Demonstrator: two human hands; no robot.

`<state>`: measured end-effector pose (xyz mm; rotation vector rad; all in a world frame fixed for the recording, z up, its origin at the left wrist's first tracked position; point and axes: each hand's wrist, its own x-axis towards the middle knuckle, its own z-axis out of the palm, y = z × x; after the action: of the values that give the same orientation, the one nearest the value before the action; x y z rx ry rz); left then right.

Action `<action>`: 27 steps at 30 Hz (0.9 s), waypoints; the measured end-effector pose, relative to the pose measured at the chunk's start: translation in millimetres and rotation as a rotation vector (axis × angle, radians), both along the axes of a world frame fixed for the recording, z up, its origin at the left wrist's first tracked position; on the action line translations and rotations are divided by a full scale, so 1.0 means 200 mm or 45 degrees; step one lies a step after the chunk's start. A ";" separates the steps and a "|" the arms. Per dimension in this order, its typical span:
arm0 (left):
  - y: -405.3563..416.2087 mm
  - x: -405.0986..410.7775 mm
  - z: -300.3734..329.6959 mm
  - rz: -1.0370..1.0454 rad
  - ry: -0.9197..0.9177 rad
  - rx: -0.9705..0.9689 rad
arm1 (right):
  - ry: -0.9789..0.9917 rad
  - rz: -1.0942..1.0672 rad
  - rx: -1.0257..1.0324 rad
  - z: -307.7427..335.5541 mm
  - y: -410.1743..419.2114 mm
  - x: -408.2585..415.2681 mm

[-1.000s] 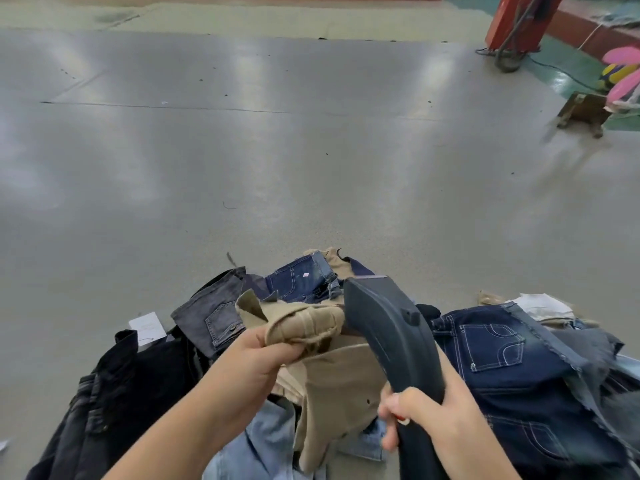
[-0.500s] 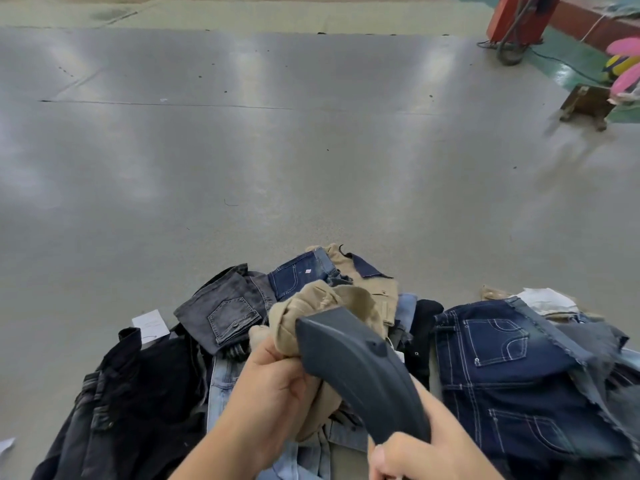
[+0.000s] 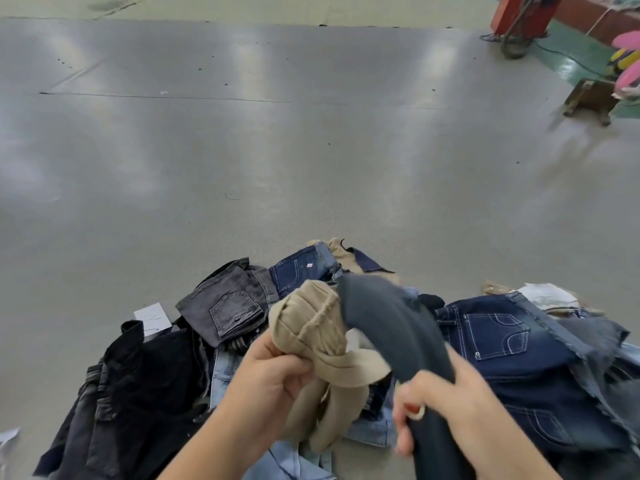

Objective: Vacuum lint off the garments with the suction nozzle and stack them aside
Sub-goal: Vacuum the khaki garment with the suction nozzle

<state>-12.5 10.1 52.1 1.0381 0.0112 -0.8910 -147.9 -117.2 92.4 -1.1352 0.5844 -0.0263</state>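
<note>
Nozzle mouth of the dark suction nozzle (image 3: 391,327), gripped low by the right hand (image 3: 446,407) with curled fingers, touches the bunched khaki garment (image 3: 311,327) just left, clenched in the left hand (image 3: 273,379) above the jeans pile (image 3: 502,344).

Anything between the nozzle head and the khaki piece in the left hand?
Nothing visible. The left hand grips the bunched khaki garment, and the suction nozzle, held by the right hand, sits right beside the bundle. Actual contact can't be told.
</note>
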 end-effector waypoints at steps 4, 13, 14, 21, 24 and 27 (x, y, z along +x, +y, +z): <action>0.02 0.06 0.02 0.044 0.097 -0.059 | -0.078 -0.124 -0.020 0.03 -0.08 -0.04; -0.02 0.11 0.03 -0.150 -0.007 0.010 | 0.045 -0.294 0.015 -0.01 -0.03 -0.01; -0.06 0.16 0.03 -0.176 -0.066 0.075 | 0.037 -0.364 -0.002 0.00 -0.06 -0.02; -0.41 0.67 -0.35 -0.289 -0.630 0.945 | 0.092 -0.459 -0.121 -0.02 -0.11 -0.06; -0.25 0.59 -0.65 -0.188 -0.782 1.286 | 0.111 -0.426 -0.094 -0.03 -0.11 -0.07; -0.10 0.32 -0.93 -0.731 -0.438 1.386 | 0.090 -0.399 -0.125 -0.04 -0.12 -0.09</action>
<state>52.1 -9.3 -134.0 2.2814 -0.1071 -1.2359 -166.7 -140.4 85.1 -1.1336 0.8275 -0.2884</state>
